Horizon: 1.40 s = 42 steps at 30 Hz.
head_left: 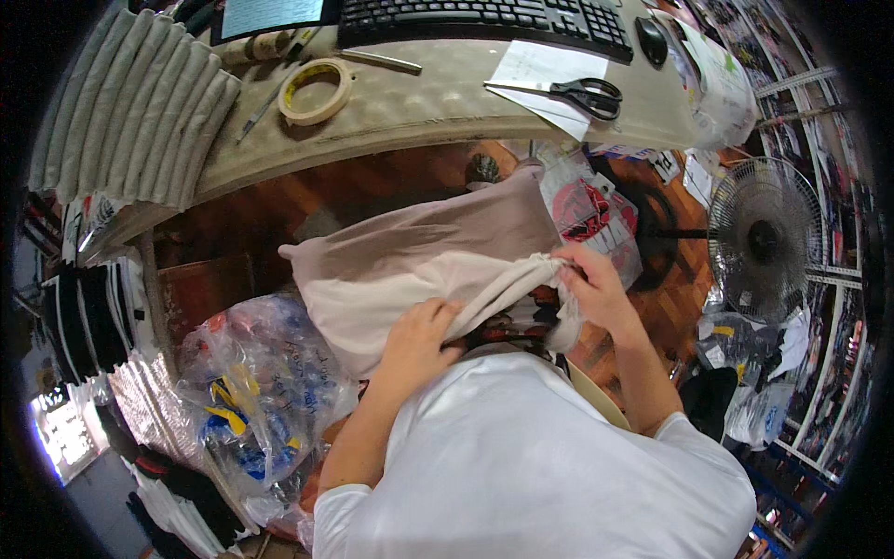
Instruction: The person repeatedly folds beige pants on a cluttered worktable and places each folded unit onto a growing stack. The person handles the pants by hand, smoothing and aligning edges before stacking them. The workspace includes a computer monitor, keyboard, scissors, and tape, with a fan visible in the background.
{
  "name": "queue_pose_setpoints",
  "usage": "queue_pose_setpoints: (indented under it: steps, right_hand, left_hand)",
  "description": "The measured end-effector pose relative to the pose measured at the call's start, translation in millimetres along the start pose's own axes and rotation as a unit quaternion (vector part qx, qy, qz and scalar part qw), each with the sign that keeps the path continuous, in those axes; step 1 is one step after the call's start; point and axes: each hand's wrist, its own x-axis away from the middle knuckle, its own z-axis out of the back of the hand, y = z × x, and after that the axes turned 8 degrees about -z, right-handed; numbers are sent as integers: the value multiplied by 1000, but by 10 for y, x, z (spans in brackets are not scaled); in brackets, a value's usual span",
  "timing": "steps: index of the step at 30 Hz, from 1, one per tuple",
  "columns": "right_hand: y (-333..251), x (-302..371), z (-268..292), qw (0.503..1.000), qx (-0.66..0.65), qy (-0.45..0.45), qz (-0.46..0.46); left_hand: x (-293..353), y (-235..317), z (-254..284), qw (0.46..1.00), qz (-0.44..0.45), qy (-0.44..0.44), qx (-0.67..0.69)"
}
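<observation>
A pale pink and cream cloth piece (438, 233), sack-like with two pointed far corners, hangs in front of me below the table edge. Its near rim is bunched into a thick twisted fold. My right hand (594, 287) pinches the gathered rim at its right end. On the left side, my left hand (421, 340) is closed on the same cloth, fingers on top and thumb toward the opening. Between my hands the rim stands apart, and something dark and patterned shows through the gap. The cloth's exact kind cannot be told.
On the table (410, 98) lie scissors (591, 97) on paper, a tape roll (317, 91), pens, a keyboard (484, 23) and a mouse (651, 43). Folded grey fabric (140, 107) is stacked at left. Clear plastic bags (261, 391) sit lower left; a fan (764, 238) stands right.
</observation>
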Motion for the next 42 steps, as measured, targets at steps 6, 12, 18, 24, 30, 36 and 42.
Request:
queue_pose_setpoints:
  steps: [6, 12, 18, 24, 30, 36, 42]
  right_hand:
    - [-321, -1, 157, 987, 110, -111, -41]
    - [-212, 400, 170, 954, 147, -244, -88]
    - [-110, 602, 292, 929, 185, -314, -71]
    - [-54, 587, 305, 972, 177, -150, -23]
    - [-157, 550, 180, 910, 208, -325, -152]
    - [144, 399, -285, 946, 185, -262, -45]
    - [12, 313, -728, 913, 255, -313, -47]
  left_hand:
    - [432, -764, 289, 985, 120, 99, -79]
    - [880, -763, 954, 973, 131, -174, 79]
    - [1079, -1048, 765, 943, 142, -264, 146]
    - [902, -1158, 853, 957, 129, -200, 168]
    - [935, -1095, 814, 947, 213, -22, 239]
    - [780, -816, 793, 982, 172, 14, 82]
    - [685, -721, 943, 979, 146, -47, 136]
